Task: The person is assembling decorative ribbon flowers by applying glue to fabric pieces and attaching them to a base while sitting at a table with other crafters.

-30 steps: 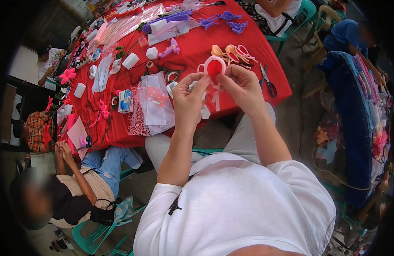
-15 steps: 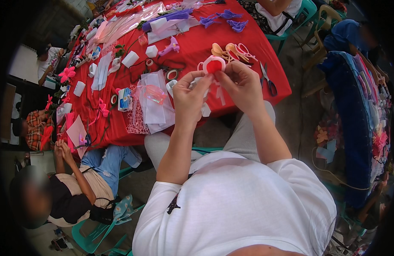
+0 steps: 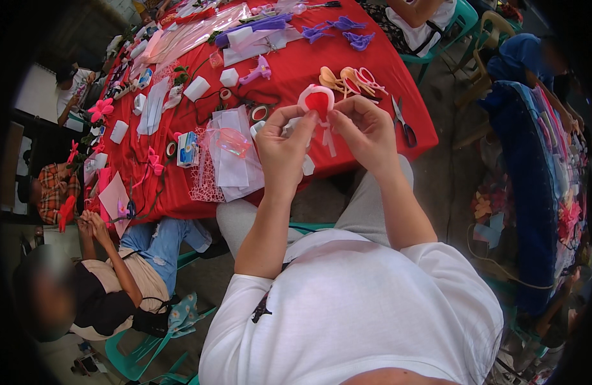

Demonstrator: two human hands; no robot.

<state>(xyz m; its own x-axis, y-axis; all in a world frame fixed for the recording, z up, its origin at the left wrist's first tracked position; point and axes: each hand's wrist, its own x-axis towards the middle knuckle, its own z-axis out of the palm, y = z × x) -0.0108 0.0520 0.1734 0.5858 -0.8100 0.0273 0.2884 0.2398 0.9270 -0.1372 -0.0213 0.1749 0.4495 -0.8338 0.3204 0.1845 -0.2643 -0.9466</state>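
The left hand (image 3: 284,136) is pinching the lower rim of a pink-and-red loop (image 3: 317,99) between thumb and forefinger. The right hand (image 3: 365,127) is bringing thumb and forefinger together at the loop's right side; whether they are gripping it, I cannot tell. Pale strips (image 3: 328,138) are hanging beneath the loop. The loop is hovering over the red table (image 3: 292,64). Tan hoops (image 3: 333,80) are lying just beyond the loop, and scissors (image 3: 404,122) are resting to its right. White sheets (image 3: 243,172) are lying left of the loop, a purple glue gun (image 3: 256,70) beyond-left of it.
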